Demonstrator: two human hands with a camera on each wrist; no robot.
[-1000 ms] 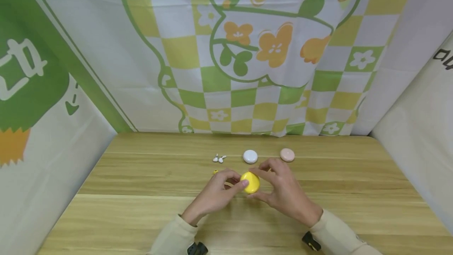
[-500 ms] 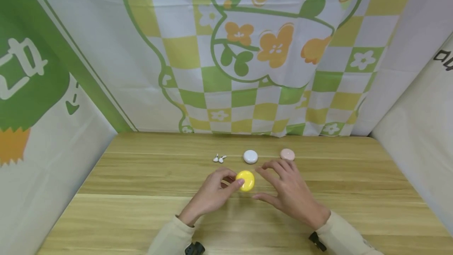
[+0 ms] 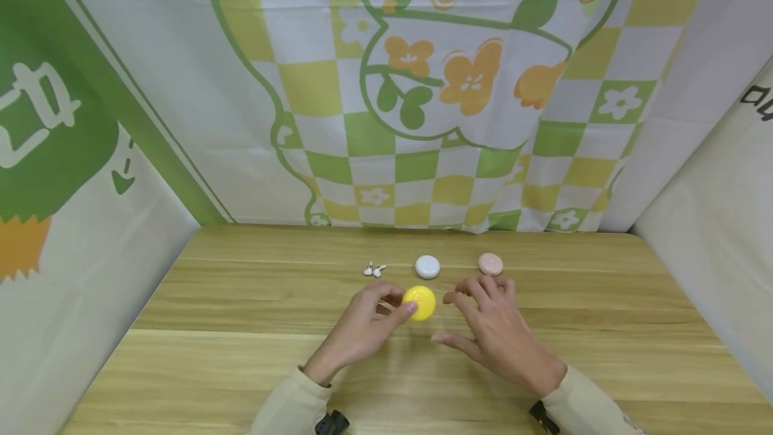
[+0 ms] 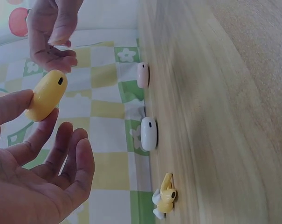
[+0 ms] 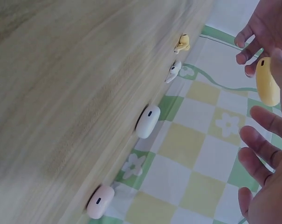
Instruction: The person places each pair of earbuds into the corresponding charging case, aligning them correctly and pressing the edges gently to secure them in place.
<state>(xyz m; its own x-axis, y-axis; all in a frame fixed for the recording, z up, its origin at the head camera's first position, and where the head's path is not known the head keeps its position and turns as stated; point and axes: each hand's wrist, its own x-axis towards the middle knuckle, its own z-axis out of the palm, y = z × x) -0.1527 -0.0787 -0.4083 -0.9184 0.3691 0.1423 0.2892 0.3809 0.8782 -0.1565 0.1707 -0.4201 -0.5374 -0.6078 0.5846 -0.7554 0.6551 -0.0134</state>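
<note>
My left hand (image 3: 365, 327) pinches a yellow rounded earbud case (image 3: 424, 303) between thumb and fingers, holding it up above the table. The small dark port on the case's edge shows in the left wrist view. To the right of the case, my right hand (image 3: 504, 337) is apart from it, fingers relaxed and slightly bent, with nothing in its grasp. Farther back lie a white earbud case (image 3: 427, 266) and a pink earbud case (image 3: 490, 264). White earbuds (image 3: 368, 271) rest left of the white case. Yellow earbuds (image 4: 167, 198) show on the table in both wrist views; in the head view my left hand hides them.
The wooden table (image 3: 241, 301) ends at a checked, flower-printed cloth (image 3: 417, 173) hanging behind it. Printed fabric also closes off the left side (image 3: 151, 220) and the right side (image 3: 712, 220).
My right hand has let go of the yellow case and drawn away to the right. My left hand has carried the case slightly left and farther from me.
</note>
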